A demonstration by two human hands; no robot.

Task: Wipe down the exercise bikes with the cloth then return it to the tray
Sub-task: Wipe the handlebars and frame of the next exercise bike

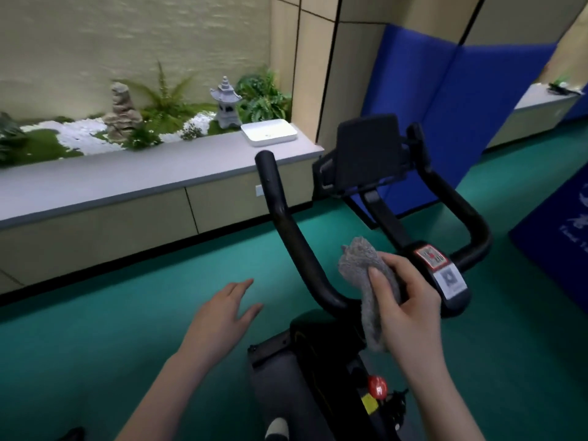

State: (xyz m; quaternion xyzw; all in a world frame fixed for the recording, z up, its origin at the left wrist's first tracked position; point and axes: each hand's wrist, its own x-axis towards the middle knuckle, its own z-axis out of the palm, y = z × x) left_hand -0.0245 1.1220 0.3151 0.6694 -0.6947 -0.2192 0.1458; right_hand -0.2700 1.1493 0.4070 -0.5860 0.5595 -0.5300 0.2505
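The grey cloth [366, 281] is bunched in her right hand [404, 300], pressed against the bike's handlebar [296, 237]. Left hand [222, 313] hovers flat and empty. A white tray [269, 132] sits on the ledge [127, 176] behind.

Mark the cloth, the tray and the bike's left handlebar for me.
cloth [358, 261]: head view, on its bunched upper end.
tray [273, 141]: head view, on its front wall.
left handlebar [294, 237]: head view, midway along the black bar.
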